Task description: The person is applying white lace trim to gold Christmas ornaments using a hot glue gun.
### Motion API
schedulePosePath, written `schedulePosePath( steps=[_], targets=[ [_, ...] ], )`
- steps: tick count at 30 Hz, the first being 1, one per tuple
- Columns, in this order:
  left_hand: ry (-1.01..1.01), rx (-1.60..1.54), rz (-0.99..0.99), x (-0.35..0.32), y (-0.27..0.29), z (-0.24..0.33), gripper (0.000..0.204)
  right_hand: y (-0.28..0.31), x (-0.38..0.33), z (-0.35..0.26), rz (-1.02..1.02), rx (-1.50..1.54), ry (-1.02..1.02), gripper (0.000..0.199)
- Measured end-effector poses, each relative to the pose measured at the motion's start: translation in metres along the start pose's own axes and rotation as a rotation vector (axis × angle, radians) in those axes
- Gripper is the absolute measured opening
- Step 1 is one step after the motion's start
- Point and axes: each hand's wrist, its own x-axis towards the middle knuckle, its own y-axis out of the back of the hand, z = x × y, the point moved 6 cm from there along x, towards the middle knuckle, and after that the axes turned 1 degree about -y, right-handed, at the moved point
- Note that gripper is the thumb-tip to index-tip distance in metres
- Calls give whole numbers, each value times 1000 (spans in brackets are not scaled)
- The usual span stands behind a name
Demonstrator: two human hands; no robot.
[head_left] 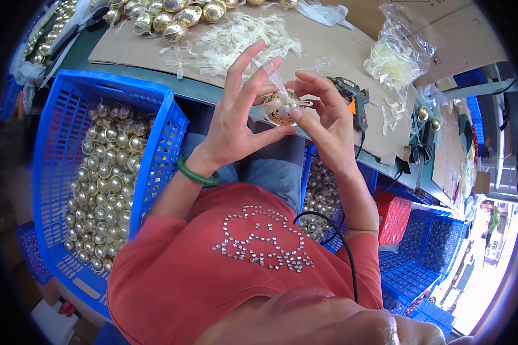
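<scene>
A gold bauble point(275, 113) with dark markings is held between my hands over the table's near edge. A sheer whitish ribbon bow point(290, 103) lies on it, and its loop rises toward my left fingertips. My left hand point(231, 123) curves round the bauble's left side, thumb along its underside, two fingers stretched upward; a green bangle point(198, 172) circles that wrist. From the other side my right hand point(328, 118) grips the bauble, thumb pressed at the bow and fingers bent behind. The far side of the bauble is hidden.
A blue crate point(170, 123) full of gold baubles stands at my left; more baubles point(319, 198) sit below the table. Cut ribbons point(244, 43) and finished baubles point(175, 29) cover the cardboard point(138, 49). A glue gun point(355, 106) and a clear bag point(400, 57) lie right.
</scene>
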Motion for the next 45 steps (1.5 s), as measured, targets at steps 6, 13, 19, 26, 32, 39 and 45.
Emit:
schedulePosePath(
  steps=[6,13,19,26,32,39,45],
  targets=[
    [-3,44,0,-2,0,6,98,-2,4,7,2,106,-79,59],
    [-97,163,-8,4,-9,16,81,10,-21,17,-22,152,-211,67],
    [-58,310,219,17,32,-23,67,138,-130,22,372,52,-344,70],
    [359,812,508,51,88,-117,55,162,-320,123,611,-59,-761,48],
    [548,1060,569,47,110,-164,46,183,-350,143,781,-509,-703,32],
    [445,1036,648,42,104,-149,43,220,-327,103,727,-510,-622,17],
    [207,259,636,52,95,-79,38,208,-284,66,861,-475,-579,7]
  ],
)
